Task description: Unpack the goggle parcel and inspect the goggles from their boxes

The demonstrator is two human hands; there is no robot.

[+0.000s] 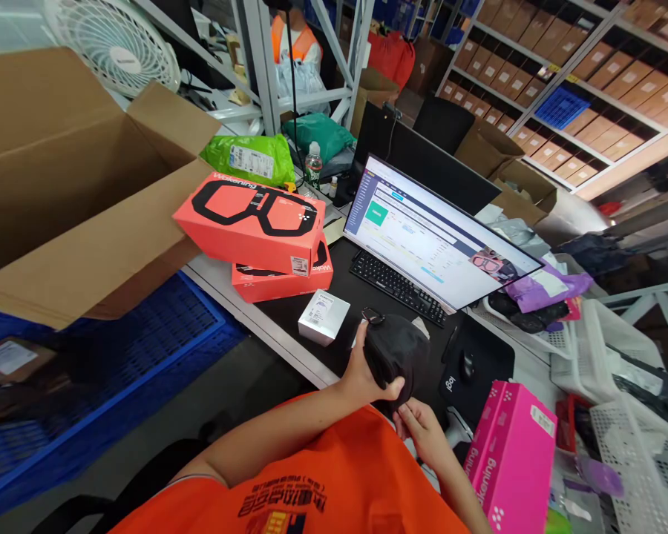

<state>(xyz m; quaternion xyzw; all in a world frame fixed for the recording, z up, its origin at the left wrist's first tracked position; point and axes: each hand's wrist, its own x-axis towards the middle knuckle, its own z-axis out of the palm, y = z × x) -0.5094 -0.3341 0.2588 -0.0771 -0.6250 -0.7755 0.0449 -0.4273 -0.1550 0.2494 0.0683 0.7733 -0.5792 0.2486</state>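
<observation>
Head view: my left hand (367, 374) cups the pouch (396, 345), grip closed round its side, while my right hand (423, 432) pinches its lower edge. The pouch sits just above the counter (281, 311), near the keyboard (398, 285). It looks soft, so it likely needs support from beneath.

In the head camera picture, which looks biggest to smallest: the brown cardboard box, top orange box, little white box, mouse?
1. brown cardboard box
2. top orange box
3. little white box
4. mouse
Nearness may flatter the cardboard box.
</observation>
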